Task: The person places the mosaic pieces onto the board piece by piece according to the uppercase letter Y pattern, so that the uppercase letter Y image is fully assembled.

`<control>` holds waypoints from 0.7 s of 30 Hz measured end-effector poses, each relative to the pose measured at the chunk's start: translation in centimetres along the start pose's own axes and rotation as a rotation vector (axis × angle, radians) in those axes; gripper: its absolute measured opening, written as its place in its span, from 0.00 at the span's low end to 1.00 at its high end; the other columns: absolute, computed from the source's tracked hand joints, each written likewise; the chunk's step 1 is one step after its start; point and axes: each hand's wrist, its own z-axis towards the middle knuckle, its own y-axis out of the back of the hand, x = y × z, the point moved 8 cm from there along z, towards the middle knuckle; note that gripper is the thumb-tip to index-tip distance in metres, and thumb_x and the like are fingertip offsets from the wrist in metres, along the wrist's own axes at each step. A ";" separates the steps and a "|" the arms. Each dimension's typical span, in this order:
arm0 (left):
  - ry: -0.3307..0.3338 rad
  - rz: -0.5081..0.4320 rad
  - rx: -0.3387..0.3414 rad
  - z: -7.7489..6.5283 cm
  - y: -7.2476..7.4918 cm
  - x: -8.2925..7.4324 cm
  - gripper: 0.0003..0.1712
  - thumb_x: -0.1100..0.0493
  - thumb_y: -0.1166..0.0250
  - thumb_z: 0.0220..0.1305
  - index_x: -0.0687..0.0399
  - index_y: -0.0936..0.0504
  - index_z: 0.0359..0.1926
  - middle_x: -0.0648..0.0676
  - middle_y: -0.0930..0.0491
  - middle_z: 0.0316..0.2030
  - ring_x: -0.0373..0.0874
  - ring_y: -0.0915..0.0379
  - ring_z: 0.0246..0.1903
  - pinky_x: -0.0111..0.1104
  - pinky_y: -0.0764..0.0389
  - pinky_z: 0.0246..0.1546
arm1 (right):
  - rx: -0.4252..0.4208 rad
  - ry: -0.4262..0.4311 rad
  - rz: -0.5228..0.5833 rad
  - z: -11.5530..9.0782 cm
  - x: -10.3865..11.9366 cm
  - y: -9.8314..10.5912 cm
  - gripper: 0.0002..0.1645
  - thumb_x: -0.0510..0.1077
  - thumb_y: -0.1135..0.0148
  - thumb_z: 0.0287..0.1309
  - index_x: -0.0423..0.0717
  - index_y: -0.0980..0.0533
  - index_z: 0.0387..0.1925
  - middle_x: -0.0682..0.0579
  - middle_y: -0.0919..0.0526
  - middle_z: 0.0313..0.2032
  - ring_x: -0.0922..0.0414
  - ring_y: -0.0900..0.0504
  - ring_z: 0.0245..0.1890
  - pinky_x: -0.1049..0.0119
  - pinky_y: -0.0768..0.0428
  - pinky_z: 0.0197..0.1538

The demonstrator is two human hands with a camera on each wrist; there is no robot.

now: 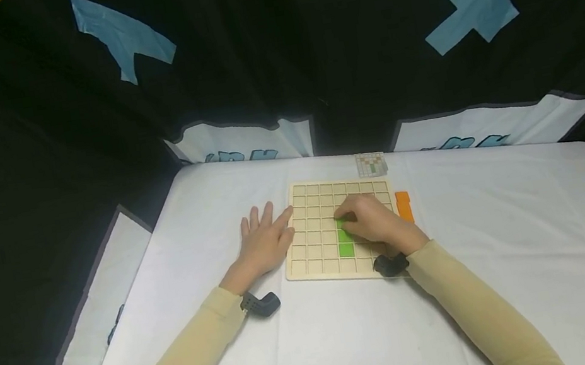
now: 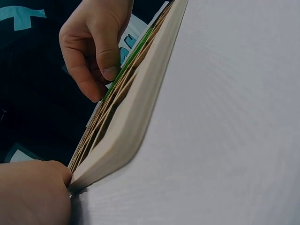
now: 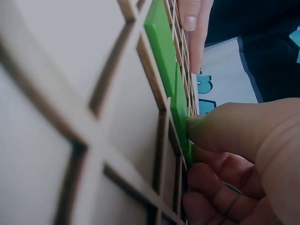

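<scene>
A light wooden grid board (image 1: 312,237) lies flat on the table. A green puzzle piece (image 1: 346,249) of several squares sits in its middle columns, its far end covered by my right hand (image 1: 370,219). In the right wrist view, thumb and fingers of that hand pinch the green piece (image 3: 161,51) at its far end, over the grid. My left hand (image 1: 264,246) lies at the board's left edge with fingers spread, index fingertip and thumb right at the rim. The left wrist view shows this hand (image 2: 35,192) against the board's corner.
Orange pieces (image 1: 404,206) lie just right of the board. A small pattern card (image 1: 371,165) with a printed grid is behind its far right corner. White cloth (image 1: 508,237) covers the table, and a dark curtain (image 1: 273,58) with blue tape patches hangs behind.
</scene>
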 end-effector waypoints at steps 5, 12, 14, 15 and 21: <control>-0.005 0.003 0.001 0.1 0.0 0.1 0.32 0.43 0.60 0.79 0.40 0.43 0.80 0.65 0.58 0.81 0.70 0.72 0.80 0.66 0.68 0.76 | -0.012 0.027 -0.011 0.1 0.0 0.0 0.17 0.33 0.35 0.58 0.38 0.14 0.49 0.43 0.11 0.48 0.47 0.15 0.51 0.52 0.18 0.59; -0.006 0.001 -0.005 0.1 0.1 0.4 0.33 0.43 0.60 0.79 0.40 0.43 0.80 0.66 0.58 0.81 0.71 0.72 0.80 0.66 0.67 0.76 | -0.007 0.025 -0.015 0.2 0.2 0.1 0.17 0.35 0.34 0.59 0.39 0.15 0.50 0.43 0.12 0.47 0.47 0.15 0.51 0.51 0.19 0.60; -0.006 0.004 -0.005 0.2 0.0 0.4 0.33 0.43 0.60 0.79 0.39 0.43 0.80 0.66 0.58 0.81 0.70 0.73 0.80 0.66 0.68 0.76 | -0.011 0.022 -0.006 0.0 0.2 0.3 0.17 0.36 0.33 0.59 0.38 0.15 0.50 0.43 0.12 0.47 0.47 0.16 0.50 0.50 0.19 0.60; -0.005 0.004 -0.005 0.2 -0.1 0.4 0.33 0.43 0.61 0.79 0.39 0.43 0.80 0.66 0.58 0.81 0.70 0.73 0.80 0.66 0.68 0.76 | -0.014 0.015 -0.001 -0.1 0.1 0.5 0.17 0.36 0.33 0.59 0.38 0.15 0.50 0.43 0.12 0.48 0.47 0.16 0.51 0.50 0.19 0.60; 0.001 0.004 0.000 0.2 -0.3 0.5 0.33 0.42 0.61 0.79 0.39 0.44 0.80 0.65 0.58 0.81 0.70 0.73 0.80 0.66 0.68 0.77 | -0.050 0.002 0.005 -1.1 -0.7 2.4 0.18 0.34 0.35 0.58 0.36 0.15 0.51 0.42 0.12 0.48 0.50 0.18 0.42 0.54 0.19 0.51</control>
